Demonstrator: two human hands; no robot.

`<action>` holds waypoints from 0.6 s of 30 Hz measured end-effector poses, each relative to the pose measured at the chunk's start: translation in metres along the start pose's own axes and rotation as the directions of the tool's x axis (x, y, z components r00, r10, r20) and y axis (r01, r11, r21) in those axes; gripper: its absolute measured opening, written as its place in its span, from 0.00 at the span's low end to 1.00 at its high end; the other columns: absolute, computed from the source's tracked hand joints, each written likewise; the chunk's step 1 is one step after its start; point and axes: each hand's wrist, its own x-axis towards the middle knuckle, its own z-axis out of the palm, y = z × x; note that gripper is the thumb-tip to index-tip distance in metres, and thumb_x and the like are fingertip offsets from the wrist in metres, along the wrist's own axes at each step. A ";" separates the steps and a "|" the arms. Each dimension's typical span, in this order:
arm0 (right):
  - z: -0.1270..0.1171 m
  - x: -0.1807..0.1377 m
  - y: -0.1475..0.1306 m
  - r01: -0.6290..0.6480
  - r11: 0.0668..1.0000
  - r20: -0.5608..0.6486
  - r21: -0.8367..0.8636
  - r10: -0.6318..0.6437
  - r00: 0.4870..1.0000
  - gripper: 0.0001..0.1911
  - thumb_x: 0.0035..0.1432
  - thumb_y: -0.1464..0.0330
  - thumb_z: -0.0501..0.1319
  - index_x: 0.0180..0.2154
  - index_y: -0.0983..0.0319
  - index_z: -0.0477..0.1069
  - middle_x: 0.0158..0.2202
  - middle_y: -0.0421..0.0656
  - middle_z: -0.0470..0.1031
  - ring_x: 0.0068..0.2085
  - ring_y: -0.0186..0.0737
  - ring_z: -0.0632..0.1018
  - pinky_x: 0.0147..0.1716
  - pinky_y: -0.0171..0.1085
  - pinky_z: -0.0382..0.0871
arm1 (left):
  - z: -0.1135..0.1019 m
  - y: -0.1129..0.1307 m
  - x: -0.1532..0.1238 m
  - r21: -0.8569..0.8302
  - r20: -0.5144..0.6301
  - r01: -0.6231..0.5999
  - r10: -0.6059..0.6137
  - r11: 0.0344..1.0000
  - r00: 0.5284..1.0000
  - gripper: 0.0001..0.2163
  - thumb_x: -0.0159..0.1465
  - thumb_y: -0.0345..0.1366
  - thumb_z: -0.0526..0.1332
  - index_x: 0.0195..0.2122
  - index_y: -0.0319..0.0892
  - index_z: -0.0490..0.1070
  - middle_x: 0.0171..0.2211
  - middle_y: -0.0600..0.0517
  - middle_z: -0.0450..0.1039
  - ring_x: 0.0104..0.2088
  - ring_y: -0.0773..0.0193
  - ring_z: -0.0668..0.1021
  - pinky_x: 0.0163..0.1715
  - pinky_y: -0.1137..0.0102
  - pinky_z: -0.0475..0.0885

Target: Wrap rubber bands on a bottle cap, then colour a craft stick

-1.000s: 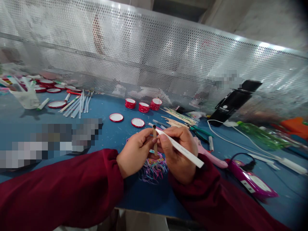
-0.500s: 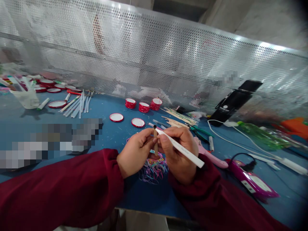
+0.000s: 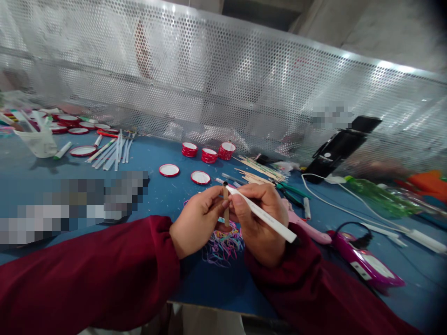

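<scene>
Between the thumb and fingers of my left hand (image 3: 199, 222) stands a narrow brown wooden stick (image 3: 226, 217), held upright, with a small dark round piece (image 3: 225, 184) at its top. My right hand (image 3: 261, 223) grips a white marker pen (image 3: 267, 217) like a writing tool, its tip at or close beside the stick's dark top; whether they touch I cannot tell. Under both hands lies a tangled heap of colourful thin strands (image 3: 223, 246) on the blue table (image 3: 216, 288). My fingers hide part of the stick.
Red-and-white round lids (image 3: 200, 177) and several red rings (image 3: 209, 155) sit beyond my hands. Thin wooden sticks (image 3: 256, 177), green-handled pliers (image 3: 291, 193), a pink glue gun (image 3: 310, 230) and a purple box (image 3: 366, 263) lie rightward. A white cup (image 3: 37, 144) and translucent sticks (image 3: 111, 156) stand left.
Almost nothing differs. The wooden stick's top has shifted very slightly to the right; both hands keep their grip and place.
</scene>
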 end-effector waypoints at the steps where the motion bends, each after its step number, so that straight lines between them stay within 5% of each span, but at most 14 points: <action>1: 0.000 0.000 -0.001 0.000 1.000 0.002 -0.004 0.000 1.000 0.03 0.64 0.68 0.63 0.37 0.58 0.70 0.33 0.40 0.76 0.33 0.37 0.78 0.31 0.37 0.73 | 0.000 0.000 0.000 0.000 0.005 -0.002 0.002 1.000 1.000 0.13 0.65 0.48 0.63 0.39 0.42 0.70 0.35 0.52 0.70 0.34 0.65 0.76 0.31 0.71 0.78; 18: 0.000 0.000 -0.001 -0.008 1.000 -0.007 0.011 0.008 1.000 0.03 0.64 0.68 0.63 0.37 0.58 0.70 0.34 0.40 0.77 0.33 0.36 0.78 0.30 0.36 0.73 | 0.000 0.001 0.000 0.003 0.005 -0.007 0.007 1.000 1.000 0.14 0.65 0.48 0.64 0.41 0.41 0.71 0.33 0.53 0.69 0.33 0.65 0.75 0.29 0.71 0.78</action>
